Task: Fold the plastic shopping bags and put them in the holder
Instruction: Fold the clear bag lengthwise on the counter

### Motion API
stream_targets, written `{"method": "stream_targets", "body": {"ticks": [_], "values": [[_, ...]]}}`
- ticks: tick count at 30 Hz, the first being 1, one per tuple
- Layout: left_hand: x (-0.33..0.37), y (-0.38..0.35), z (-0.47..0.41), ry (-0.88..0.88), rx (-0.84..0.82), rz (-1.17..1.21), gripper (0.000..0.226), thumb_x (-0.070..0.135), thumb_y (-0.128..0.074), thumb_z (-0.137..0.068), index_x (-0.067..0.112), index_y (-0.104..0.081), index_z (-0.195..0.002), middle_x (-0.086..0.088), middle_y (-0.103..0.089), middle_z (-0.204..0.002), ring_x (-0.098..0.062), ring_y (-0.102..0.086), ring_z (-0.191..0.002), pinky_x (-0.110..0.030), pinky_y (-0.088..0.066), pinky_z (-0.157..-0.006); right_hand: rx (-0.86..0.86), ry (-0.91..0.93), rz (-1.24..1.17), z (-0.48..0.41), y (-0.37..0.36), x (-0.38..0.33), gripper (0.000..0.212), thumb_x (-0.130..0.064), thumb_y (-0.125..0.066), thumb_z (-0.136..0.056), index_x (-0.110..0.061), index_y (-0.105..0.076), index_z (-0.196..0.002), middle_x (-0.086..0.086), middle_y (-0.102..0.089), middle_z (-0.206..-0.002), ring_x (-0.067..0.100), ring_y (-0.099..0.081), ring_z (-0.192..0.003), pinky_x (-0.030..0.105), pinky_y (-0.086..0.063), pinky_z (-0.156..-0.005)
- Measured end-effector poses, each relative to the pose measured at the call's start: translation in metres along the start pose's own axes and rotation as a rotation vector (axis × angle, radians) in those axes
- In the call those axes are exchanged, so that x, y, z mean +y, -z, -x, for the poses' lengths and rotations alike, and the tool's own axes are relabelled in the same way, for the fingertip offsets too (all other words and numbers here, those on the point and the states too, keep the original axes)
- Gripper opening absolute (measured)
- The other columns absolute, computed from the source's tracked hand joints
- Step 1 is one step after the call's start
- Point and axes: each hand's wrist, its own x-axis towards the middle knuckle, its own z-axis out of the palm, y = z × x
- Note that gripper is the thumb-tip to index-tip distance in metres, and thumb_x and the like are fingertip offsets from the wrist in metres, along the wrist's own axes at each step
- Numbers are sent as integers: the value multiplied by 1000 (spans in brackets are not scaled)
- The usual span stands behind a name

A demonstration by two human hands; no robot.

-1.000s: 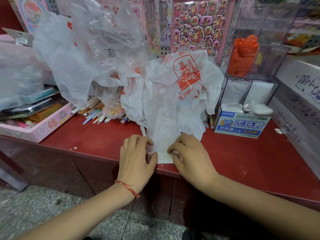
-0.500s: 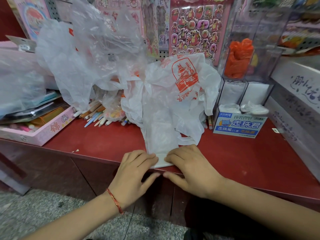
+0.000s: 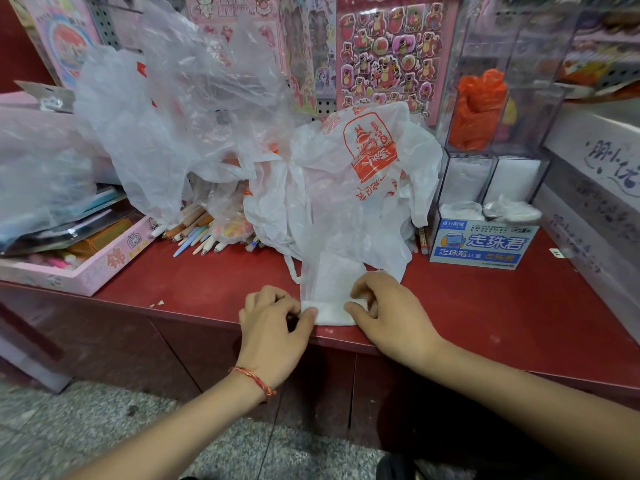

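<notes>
Head view looks down on a red bench [image 3: 485, 306] where a white bag [image 3: 367, 174] with orange-red print lies. Its narrowed lower end is stretched flat to the bench's front edge, and its crumpled upper part is heaped toward the back of the bench. The left hand [image 3: 273, 320], with a red string bracelet [image 3: 254, 377] at its wrist, pinches one corner of the bag's folded end between thumb and curled fingers. The right hand [image 3: 391, 310] pinches the opposite corner the same way, and both sit right at the bench's front edge. At the back of the bench on the right stands a clear holder [image 3: 533, 109]. An orange bag [image 3: 479, 109] is stuffed in one of its upper compartments, and white material shows in the lower ones. A blue box [image 3: 481, 245] stands on the bench just in front of the holder, with two small white bundles [image 3: 512, 211] at its top. Toward the back left of the bench a pile of clear bags [image 3: 173, 116] rises above a spread of pencils [image 3: 197, 233]. A pink tray [image 3: 100, 268] rests at the bench's left end.
</notes>
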Motion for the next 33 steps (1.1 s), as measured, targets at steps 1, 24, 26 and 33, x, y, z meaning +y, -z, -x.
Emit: {"method": "stream_targets", "body": {"ticks": [1, 24, 26, 33], "values": [[2, -1, -1, 16, 16, -30, 26, 52, -47, -75, 28, -47, -64, 12, -43, -89, -10, -31, -92, -20, -16, -74, 4, 15, 41, -1, -1, 1, 11, -24, -60, -87, -19, -55, -96, -6, -49, -91, 10, -53, -76, 29, -45, -74], [13, 4, -29, 118, -25, 131, 22, 38, -68, -81, 20, -58, -74, 6, -58, -71, -3, -52, -67, -11, -36, -56, -158, 495, 371, 10, 3, -1, 31, -41, -49, -82, -20, -64, -97, -5, -61, -93, 17, -56, -83, 29, -32, -75], [14, 1, -31, 101, -65, 91, 28, 40, -67, -81, 23, -54, -62, 6, -56, -71, -7, -50, -68, -18, -31, -56, -138, 531, 393, 11, 1, 0, 29, -39, -49, -81, -19, -64, -96, -4, -61, -92, 18, -56, -82, 29, -32, -75], [15, 4, -34, 28, -115, -98, 32, 31, -59, -89, 26, -43, -62, 11, -43, -69, -17, -48, -75, -27, -29, -64, -156, 515, 279, 9, -3, 4, 22, -37, -51, -82, -21, -58, -95, -5, -58, -89, 11, -44, -80, 28, -31, -70]]}}
